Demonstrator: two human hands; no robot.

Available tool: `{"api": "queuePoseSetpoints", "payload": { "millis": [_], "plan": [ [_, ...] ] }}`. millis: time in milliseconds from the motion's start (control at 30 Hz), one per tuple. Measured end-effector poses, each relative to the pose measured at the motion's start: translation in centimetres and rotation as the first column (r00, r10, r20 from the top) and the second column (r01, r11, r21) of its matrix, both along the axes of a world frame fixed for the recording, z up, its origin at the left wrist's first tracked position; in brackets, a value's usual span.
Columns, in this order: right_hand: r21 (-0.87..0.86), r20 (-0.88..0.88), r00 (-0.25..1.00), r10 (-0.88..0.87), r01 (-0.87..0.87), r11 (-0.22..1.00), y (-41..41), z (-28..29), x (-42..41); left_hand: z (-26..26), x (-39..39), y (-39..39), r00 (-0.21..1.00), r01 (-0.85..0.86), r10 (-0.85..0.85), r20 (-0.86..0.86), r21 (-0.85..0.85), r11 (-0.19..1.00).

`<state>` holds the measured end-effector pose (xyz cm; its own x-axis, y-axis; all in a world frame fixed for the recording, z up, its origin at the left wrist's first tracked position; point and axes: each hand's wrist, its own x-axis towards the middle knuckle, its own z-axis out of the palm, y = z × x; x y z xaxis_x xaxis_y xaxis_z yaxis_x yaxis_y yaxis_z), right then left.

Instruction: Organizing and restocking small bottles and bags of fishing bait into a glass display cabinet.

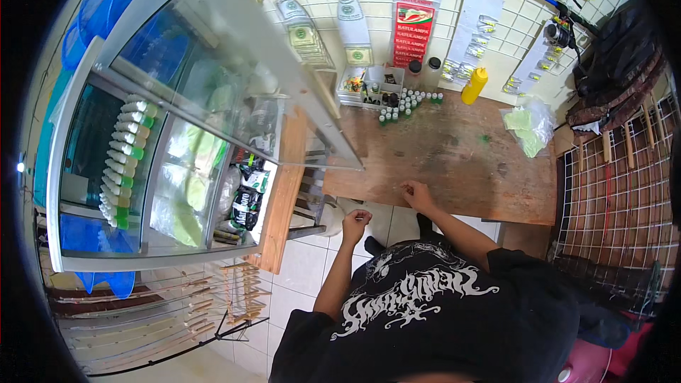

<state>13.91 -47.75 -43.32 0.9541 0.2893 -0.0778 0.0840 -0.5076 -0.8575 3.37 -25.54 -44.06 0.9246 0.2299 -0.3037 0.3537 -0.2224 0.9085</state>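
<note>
My right hand (417, 195) hovers at the near edge of a worn wooden table (425, 154), its fingers curled inward. To its left, my left hand (355, 225) is held above the tiled floor, also with curled fingers. No object shows in either hand. Toward the back of the table stand several small bottles (408, 101) with white caps and green contents. Behind them are a white compartment box (391, 88) of small items and two dark-lidded jars (432, 72). A yellow squeeze bottle (474, 86) stands farther right, near a clear plastic bag (529, 125) with pale green contents.
At left is a glass display cabinet (159, 261) holding bottles, green packs and cigarette packs. Its framed glass door (324, 138) swings out toward the table. A wire grid (367, 10) carries hanging packets and fishing reels (558, 34). Fishing rods (143, 314) lie lower left.
</note>
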Motion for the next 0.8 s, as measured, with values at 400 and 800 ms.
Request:
{"api": "queuePoseSetpoints", "payload": {
  "millis": [400,800],
  "plan": [
    [0.019,-0.007,0.992,-0.126,0.126,0.992,-11.0,-1.8,7.3,-0.3,7.9,-10.6,0.993,-0.099,0.1,0.069,-0.019,0.995],
    [-0.021,-0.061,0.975,-0.215,0.214,0.977,-14.5,-1.3,18.4,2.6,20.4,-17.8,1.0,0.012,-0.012,-0.004,-0.05,0.999]
  ]
}}
